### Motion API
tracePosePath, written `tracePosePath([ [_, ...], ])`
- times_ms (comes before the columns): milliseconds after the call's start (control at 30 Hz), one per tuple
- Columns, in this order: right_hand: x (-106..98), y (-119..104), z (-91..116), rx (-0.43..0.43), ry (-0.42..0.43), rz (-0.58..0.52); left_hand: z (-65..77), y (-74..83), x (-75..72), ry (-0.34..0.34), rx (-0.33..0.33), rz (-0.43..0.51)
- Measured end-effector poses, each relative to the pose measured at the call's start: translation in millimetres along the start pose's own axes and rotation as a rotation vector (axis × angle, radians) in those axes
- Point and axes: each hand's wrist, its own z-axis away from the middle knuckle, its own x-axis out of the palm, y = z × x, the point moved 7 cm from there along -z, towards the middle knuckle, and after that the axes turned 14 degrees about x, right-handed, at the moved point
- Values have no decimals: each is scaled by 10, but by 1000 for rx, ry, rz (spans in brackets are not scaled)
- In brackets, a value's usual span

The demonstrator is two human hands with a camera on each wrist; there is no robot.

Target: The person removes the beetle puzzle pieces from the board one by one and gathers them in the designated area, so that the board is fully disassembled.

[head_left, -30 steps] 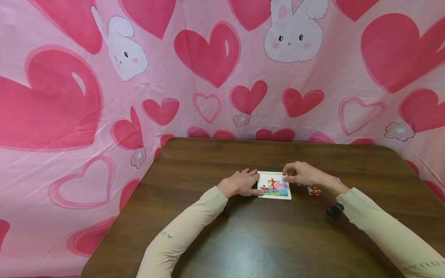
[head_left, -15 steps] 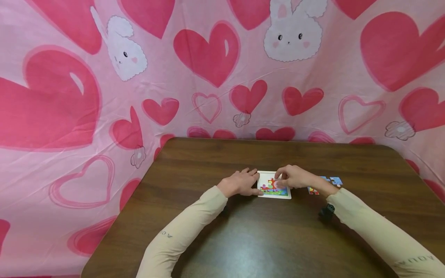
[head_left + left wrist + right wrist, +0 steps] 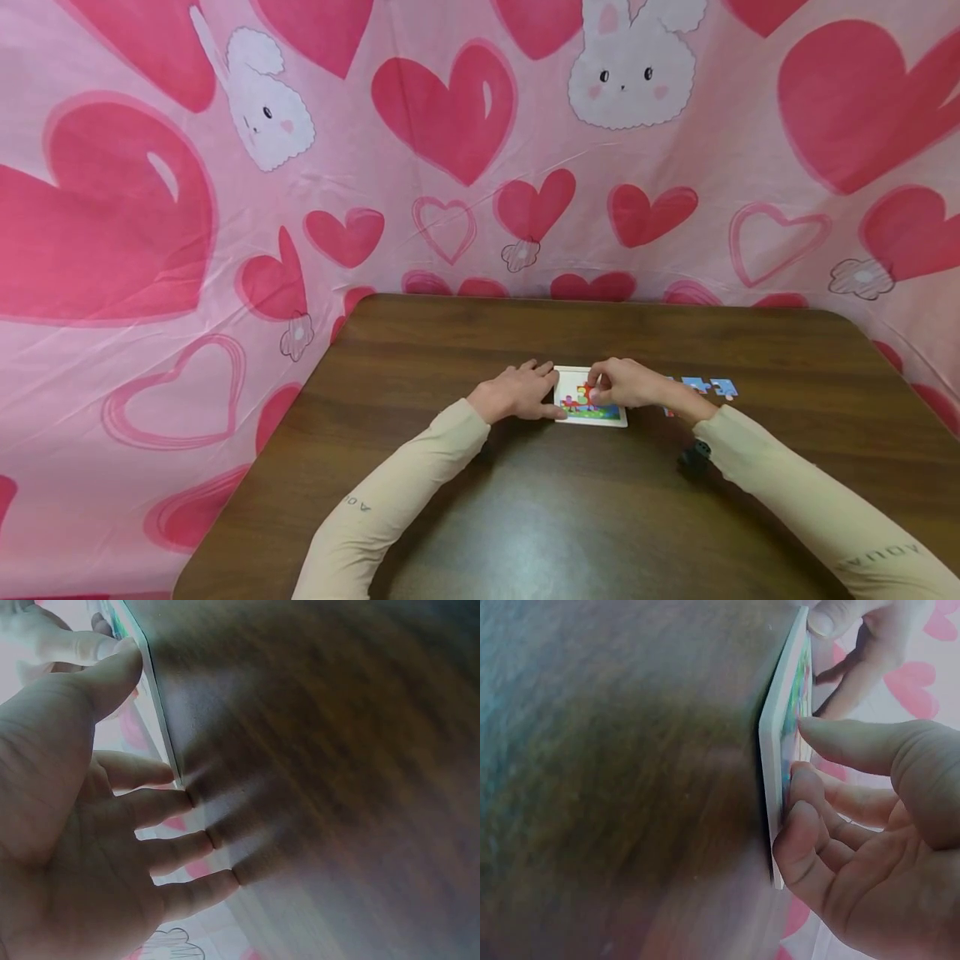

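A small white-framed jigsaw board lies on the table, its lower part filled with a red, green and blue cartoon picture. My left hand lies spread at the board's left edge, thumb by the near corner; in the left wrist view the fingertips touch the tabletop along the frame. Over the right part of the picture is my right hand, fingers bent. In the right wrist view its thumb and fingertips are right at the board's face; I cannot tell whether they pinch a puzzle piece. The picture beneath is hidden.
Several loose blue puzzle pieces lie right of the board, some partly hidden by the right forearm. The brown wooden table reaches back to a pink fabric backdrop with hearts and rabbits. A dark wrist camera hangs under the right wrist.
My right hand has moved left from the board's upper right corner onto the picture, covering the pink face and uncovering blue pieces at the right. The left hand has stayed in place.
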Motion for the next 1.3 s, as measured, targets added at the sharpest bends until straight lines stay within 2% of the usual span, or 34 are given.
tracePosePath([
  [200,6,7,-17,-2,28,-1,8,12,-20,-1,5,6],
  [533,14,20,-18,21,-2,-36,19,22,-24,-3,7,15],
  [733,31,54,-16,73,-24,-54,21,30,-16,-8,7,22],
  [967,26,42,-26,35,-16,-21,22,28,-17,-7,4,21],
  [1300,-14,-1,-20,28,20,5,29,30,-43,-2,5,7],
])
